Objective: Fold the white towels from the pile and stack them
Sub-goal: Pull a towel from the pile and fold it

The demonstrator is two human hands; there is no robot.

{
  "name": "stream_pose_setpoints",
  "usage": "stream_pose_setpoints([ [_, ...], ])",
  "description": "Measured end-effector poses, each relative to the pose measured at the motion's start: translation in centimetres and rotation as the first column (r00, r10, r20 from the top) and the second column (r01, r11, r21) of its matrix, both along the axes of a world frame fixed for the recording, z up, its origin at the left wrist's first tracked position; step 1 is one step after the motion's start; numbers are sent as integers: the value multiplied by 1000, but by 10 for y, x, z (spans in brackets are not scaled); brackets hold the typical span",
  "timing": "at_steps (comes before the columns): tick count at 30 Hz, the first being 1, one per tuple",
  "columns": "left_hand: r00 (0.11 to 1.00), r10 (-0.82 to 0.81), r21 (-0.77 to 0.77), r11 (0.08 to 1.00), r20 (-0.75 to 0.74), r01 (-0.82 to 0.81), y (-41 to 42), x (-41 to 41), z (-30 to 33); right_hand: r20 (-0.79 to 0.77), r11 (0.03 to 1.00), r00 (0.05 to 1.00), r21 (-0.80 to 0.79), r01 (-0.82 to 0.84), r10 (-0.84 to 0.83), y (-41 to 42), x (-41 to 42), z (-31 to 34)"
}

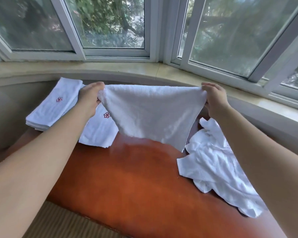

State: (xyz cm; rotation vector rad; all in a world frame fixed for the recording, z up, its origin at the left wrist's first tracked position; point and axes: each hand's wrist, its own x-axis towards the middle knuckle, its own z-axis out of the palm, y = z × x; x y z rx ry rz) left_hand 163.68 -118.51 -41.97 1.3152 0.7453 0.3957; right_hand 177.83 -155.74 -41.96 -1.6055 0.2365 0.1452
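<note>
Both the left hand (90, 98) and right hand (213, 98) are pinching the top corners of a soft, limp white terry towel (150, 114), which is hanging above the tabletop's (127, 186) far edge; corners seem the best holds.

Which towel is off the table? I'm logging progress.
The spread towel, pinched by left hand and right hand; the others lie on the table.

left hand (90, 98) and right hand (213, 98) pinch white towel (150, 114) stretched above table (127, 186); two folded stacks (53, 107) left, pile (218, 165) right
</note>
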Motion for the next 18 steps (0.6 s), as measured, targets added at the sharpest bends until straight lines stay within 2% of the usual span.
stream_pose_setpoints([
  [3,999,-33,32,999,27,32,9,-15,-3,87,999,996,-36,14,-11,0,-12,8],
  [6,998,-64,33,997,-19,65,7,-39,-33,112,993,993,-110,32,-20,-7,-40,-10],
  [8,992,-66,57,996,-107,72,1,-64,-73,90,980,996,-197,20,-2,-17,-68,-45],
  [10,958,-101,107,985,-270,134,-7,-95,-126,-22,955,1000,-296,-26,21,-27,-106,-100],
  [12,855,-188,136,949,-483,285,-13,-129,-189,-212,916,977,-385,-109,26,-36,-145,-164],
  [14,705,-272,91,898,-655,431,-17,-160,-250,-404,869,914,-439,-227,35,-45,-180,-229],
  [18,432,-377,-81,822,-820,564,-22,-223,-327,-621,691,779,-525,-497,88,-64,-237,-317],
])
